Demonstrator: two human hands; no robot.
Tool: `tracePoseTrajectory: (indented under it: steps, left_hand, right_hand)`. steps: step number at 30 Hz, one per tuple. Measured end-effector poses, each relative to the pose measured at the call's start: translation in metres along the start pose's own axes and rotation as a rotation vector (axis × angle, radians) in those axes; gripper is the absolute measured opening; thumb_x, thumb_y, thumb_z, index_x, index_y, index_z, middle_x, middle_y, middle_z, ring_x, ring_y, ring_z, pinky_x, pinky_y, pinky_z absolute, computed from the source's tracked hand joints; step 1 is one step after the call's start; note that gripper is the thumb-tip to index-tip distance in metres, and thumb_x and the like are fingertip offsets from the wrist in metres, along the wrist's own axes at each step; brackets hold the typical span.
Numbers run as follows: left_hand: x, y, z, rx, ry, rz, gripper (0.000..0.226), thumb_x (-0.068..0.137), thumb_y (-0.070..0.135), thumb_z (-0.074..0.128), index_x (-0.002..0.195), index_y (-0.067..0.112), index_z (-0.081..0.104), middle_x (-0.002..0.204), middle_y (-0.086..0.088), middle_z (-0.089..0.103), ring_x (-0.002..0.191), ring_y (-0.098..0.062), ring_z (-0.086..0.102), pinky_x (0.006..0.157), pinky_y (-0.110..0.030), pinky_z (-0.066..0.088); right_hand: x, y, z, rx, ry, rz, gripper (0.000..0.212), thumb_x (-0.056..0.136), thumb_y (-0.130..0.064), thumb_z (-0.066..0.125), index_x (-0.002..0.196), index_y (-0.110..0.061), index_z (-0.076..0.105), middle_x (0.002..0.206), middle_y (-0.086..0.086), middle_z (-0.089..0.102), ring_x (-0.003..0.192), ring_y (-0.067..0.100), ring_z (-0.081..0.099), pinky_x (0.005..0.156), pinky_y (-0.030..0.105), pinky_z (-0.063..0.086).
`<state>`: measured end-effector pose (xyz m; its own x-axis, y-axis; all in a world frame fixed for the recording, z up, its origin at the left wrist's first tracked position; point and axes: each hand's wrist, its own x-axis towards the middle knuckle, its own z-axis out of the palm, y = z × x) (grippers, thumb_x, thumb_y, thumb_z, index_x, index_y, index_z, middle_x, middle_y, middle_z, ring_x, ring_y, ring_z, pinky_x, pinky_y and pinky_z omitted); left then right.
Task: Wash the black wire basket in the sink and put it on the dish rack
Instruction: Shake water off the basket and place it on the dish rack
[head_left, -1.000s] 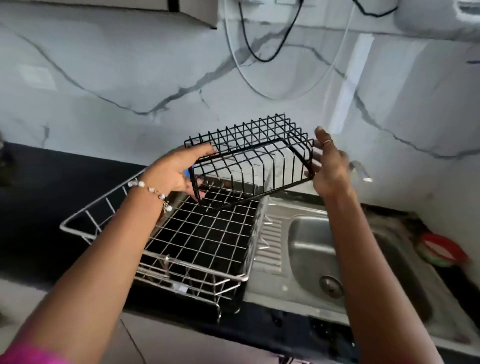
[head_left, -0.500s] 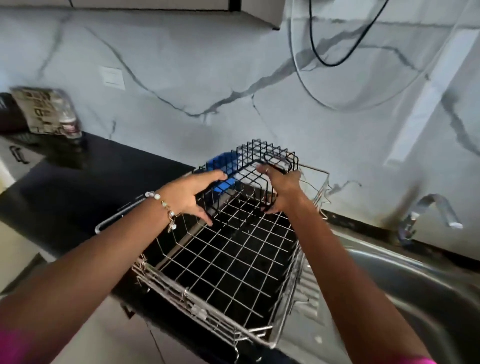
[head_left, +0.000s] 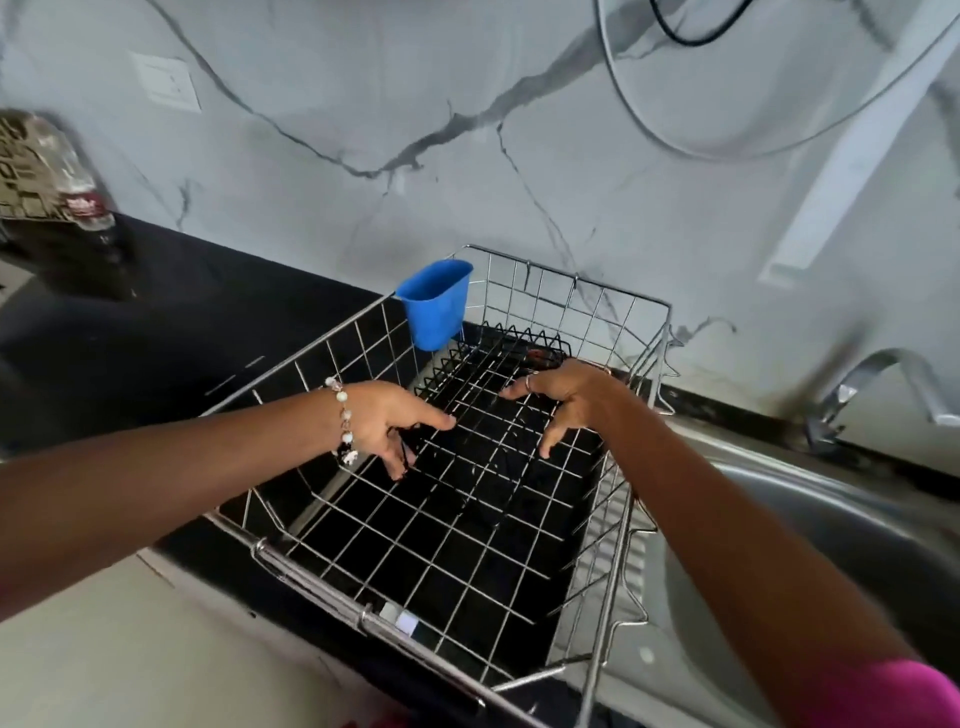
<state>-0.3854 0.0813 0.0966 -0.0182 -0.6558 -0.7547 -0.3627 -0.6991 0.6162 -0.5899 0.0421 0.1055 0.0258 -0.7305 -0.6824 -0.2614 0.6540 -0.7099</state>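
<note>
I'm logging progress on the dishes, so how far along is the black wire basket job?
Nearly finished. The black wire basket already sits inside the dish rack, at its far end beside the blue cup. In hand: the left hand and right hand rest spread at its near edge. Left: letting go. The washing itself isn't visible.

Black wire basket (head_left: 493, 358) in silver dish rack (head_left: 597, 639) on black counter (head_left: 171, 332), blue cup (head_left: 435, 304) at rack's far-left corner, white wall (head_left: 363, 104) grey-veined like marble, pink sleeve (head_left: 893, 691), white-beaded bracelet (head_left: 344, 418).
</note>
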Motion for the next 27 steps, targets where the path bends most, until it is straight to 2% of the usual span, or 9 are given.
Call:
tracePoseTrajectory:
  steps: [5,8,10,12,16,19,21,24,27]
  left_hand:
    - [0.009,-0.004,-0.002,0.126,-0.009,0.018,0.067,0.083,0.018,0.072,0.137,-0.005,0.04,0.127,-0.033,0.049,0.117,-0.046,0.054,0.098,-0.057,0.045]
    - [0.012,-0.007,-0.004,0.175,-0.013,0.027,0.051,0.086,0.016,0.069,0.128,-0.004,0.048,0.123,-0.032,0.055,0.118,-0.045,0.054,0.099,-0.055,0.045]
    - [0.011,-0.01,-0.003,0.197,-0.022,0.044,0.03,0.088,0.014,0.068,0.111,-0.001,0.055,0.125,-0.029,0.055,0.119,-0.042,0.055,0.1,-0.053,0.046]
    - [0.013,-0.012,-0.003,0.22,-0.02,0.054,0.014,0.088,0.011,0.067,0.09,0.005,0.054,0.126,-0.027,0.055,0.118,-0.04,0.055,0.1,-0.051,0.046]
    - [0.017,-0.016,-0.004,0.228,-0.035,0.066,0.012,0.09,0.008,0.065,0.086,0.008,0.054,0.126,-0.028,0.055,0.117,-0.04,0.056,0.099,-0.052,0.047]
    - [0.018,-0.018,-0.006,0.257,-0.017,0.095,0.019,0.089,0.008,0.066,0.104,0.001,0.057,0.121,-0.025,0.056,0.107,-0.034,0.06,0.089,-0.045,0.054]
    - [0.014,-0.018,-0.007,0.28,-0.018,0.087,0.016,0.089,0.01,0.067,0.1,0.004,0.057,0.121,-0.026,0.054,0.109,-0.038,0.059,0.08,-0.04,0.058]
    - [0.01,-0.018,-0.007,0.283,-0.008,0.095,0.015,0.089,0.009,0.067,0.091,0.009,0.052,0.12,-0.024,0.051,0.111,-0.035,0.058,0.08,-0.042,0.058]
    - [0.011,-0.02,-0.009,0.338,-0.004,0.122,0.021,0.089,0.01,0.067,0.104,0.004,0.054,0.118,-0.021,0.052,0.092,-0.024,0.06,0.076,-0.041,0.059]
  right_hand:
    - [0.013,0.005,0.002,-0.062,-0.018,0.057,0.086,0.084,0.0,0.066,0.151,-0.009,0.011,0.156,0.024,-0.011,0.127,0.068,0.013,0.095,0.072,0.033]
    - [0.017,0.01,0.007,-0.141,-0.008,0.051,0.072,0.087,0.004,0.061,0.146,0.001,0.02,0.155,0.028,-0.001,0.127,0.064,0.025,0.097,0.059,0.042]
    - [0.019,0.013,0.011,-0.215,0.007,0.029,0.059,0.087,0.006,0.061,0.138,0.008,0.032,0.153,0.031,0.012,0.124,0.058,0.039,0.079,0.04,0.058]
    - [0.018,0.014,0.015,-0.269,0.024,-0.007,0.053,0.085,0.005,0.064,0.132,0.011,0.039,0.148,0.034,0.024,0.118,0.054,0.048,0.057,0.031,0.059]
    - [0.022,0.019,0.016,-0.256,0.108,-0.073,0.068,0.083,0.005,0.067,0.139,0.005,0.029,0.143,0.037,0.03,0.113,0.052,0.053,0.084,0.046,0.056]
    - [0.022,0.02,0.014,-0.258,0.133,-0.133,0.08,0.081,0.003,0.07,0.145,0.002,0.02,0.147,0.03,0.026,0.117,0.048,0.051,0.081,0.042,0.057]
    - [0.021,0.021,0.013,-0.264,0.133,-0.151,0.083,0.081,0.001,0.07,0.145,0.002,0.018,0.15,0.028,0.023,0.119,0.046,0.05,0.084,0.043,0.056]
    - [0.02,0.021,0.014,-0.274,0.134,-0.146,0.077,0.082,-0.001,0.07,0.143,-0.001,0.023,0.151,0.025,0.023,0.121,0.043,0.048,0.086,0.046,0.055]
    - [0.018,0.021,0.016,-0.287,0.139,-0.142,0.072,0.084,-0.001,0.068,0.141,-0.004,0.026,0.152,0.023,0.021,0.124,0.042,0.045,0.087,0.047,0.055]
